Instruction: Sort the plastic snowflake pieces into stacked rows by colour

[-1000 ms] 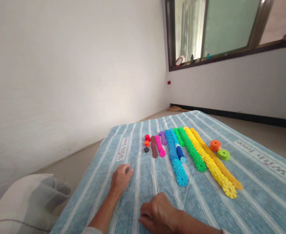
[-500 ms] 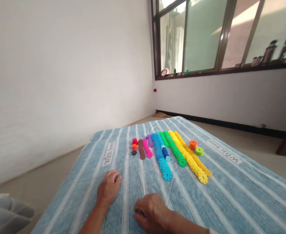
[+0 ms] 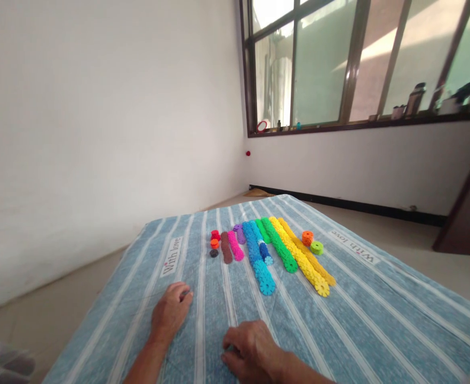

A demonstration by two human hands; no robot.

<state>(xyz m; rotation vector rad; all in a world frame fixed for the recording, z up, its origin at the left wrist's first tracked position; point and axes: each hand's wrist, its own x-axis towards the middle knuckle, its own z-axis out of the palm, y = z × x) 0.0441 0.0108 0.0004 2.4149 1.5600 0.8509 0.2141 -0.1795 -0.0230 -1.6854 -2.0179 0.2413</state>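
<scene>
My left hand [image 3: 172, 308] rests on the striped cloth with its fingers curled in and nothing visible in it. Nearer to me, my right hand [image 3: 252, 346] lies loosely closed on the cloth, its thumb close to the bent forefinger, also with nothing to be seen in it. Beyond both hands, notched plastic discs lie in overlapping rows sorted by colour: brown [image 3: 226, 247], pink [image 3: 235, 246], blue [image 3: 252, 241], green [image 3: 279, 245] and yellow [image 3: 299, 255]. A short dark blue row [image 3: 264, 250] lies between blue and green. Neither hand touches any disc.
Small stacks flank the rows: red [image 3: 215, 234], orange-red [image 3: 214, 244] and black discs [image 3: 214, 253] on the left, orange [image 3: 307, 238] and lime green discs [image 3: 317, 247] on the right. The blue striped cloth [image 3: 138, 298] covers the table. Behind are a white wall and a window sill [image 3: 323, 127] with bottles.
The view has turned slightly right and up, so the discs and window appear shifted left. Both hands keep nearly the same pose on the cloth; no disc has visibly moved.
</scene>
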